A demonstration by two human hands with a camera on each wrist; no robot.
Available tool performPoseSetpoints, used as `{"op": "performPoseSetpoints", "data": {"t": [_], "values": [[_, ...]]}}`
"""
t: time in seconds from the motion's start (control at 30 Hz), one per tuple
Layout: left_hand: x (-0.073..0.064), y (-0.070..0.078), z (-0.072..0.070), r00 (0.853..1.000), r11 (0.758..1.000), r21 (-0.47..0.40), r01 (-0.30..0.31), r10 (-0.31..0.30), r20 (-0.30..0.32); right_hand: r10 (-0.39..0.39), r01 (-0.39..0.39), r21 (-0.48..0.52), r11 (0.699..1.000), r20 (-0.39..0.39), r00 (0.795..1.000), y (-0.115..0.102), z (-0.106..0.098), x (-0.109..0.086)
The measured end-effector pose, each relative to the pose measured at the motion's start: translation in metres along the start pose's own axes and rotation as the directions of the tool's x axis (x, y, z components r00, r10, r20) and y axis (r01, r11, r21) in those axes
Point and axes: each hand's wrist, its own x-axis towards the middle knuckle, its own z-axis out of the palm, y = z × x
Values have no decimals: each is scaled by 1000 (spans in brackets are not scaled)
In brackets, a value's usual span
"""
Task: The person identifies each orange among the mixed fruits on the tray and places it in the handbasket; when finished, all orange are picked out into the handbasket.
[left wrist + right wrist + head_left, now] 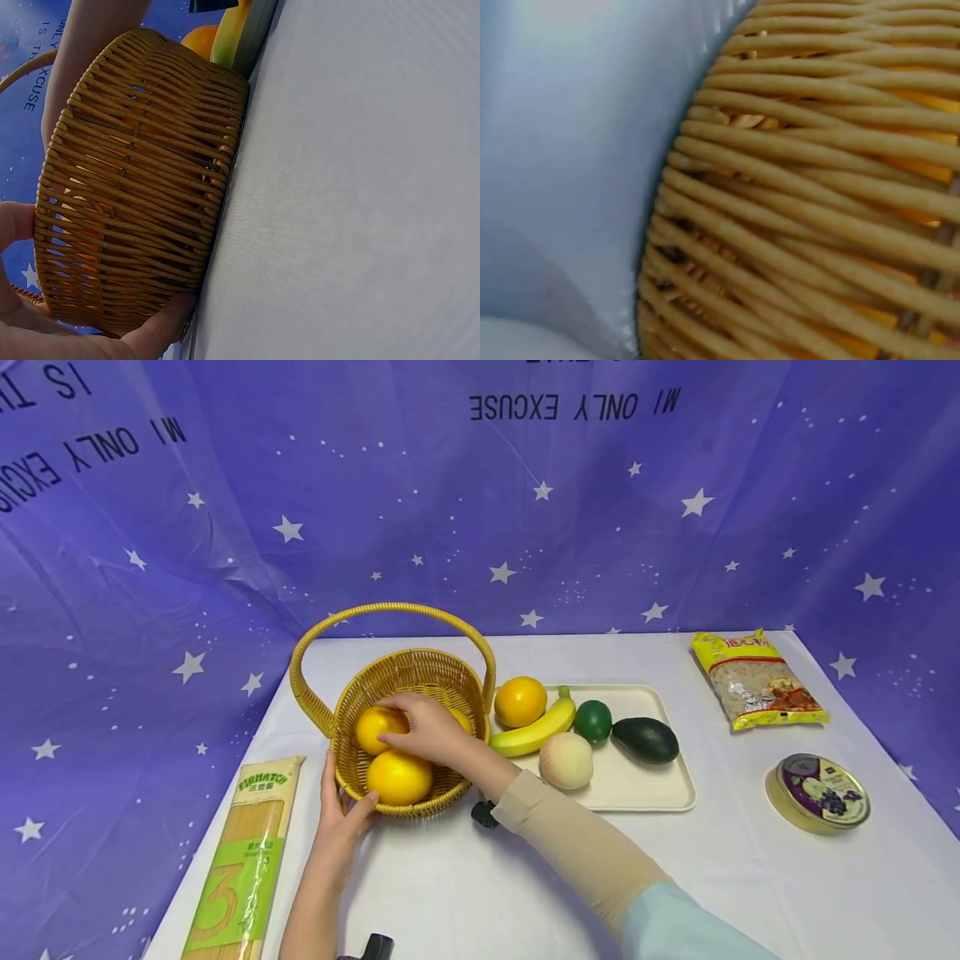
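A woven wicker basket (420,670) with a tall arched handle stands on the table and holds several oranges. My left hand (337,827) grips the basket's near left side, thumb at the rim; in the left wrist view its fingers (161,326) reach along the base. Inside the basket, my right hand (429,731) has thumb and fingers around an orange (378,729) on the left. Another orange (399,778) lies in front of it, and one (460,721) is partly hidden behind the right hand. The right wrist view shows only the wicker wall (802,165) up close.
Right of the basket, a cream tray (637,793) bears an orange (521,702), a banana (536,731), a peach (566,761), a round green fruit (593,722) and an avocado (646,740). A spaghetti pack (243,860) lies left; a yellow food bag (759,681) and round tin (817,793) lie right.
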Motion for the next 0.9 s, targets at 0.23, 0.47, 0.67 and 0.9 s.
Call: {"op": "performPoseSetpoints", "data": {"t": [0.23,0.47,0.67,0.9], "values": [[0,0,0,1000,1000,4,3,-3,-13,-15,17,96,995,-21,1000,-3,-13,-17],[1,-1,0,1000,1000,-3,-6,6,-4,-34,48,173,984,-80,996,-3,-28,-41],[1,-1,0,1000,1000,-12,-9,9,2,-17,59,258,964,-162,987,-2,-50,-67],[-1,0,0,1000,1000,-1,-1,1,-13,10,131,378,916,-348,937,7,-83,-94]]}}
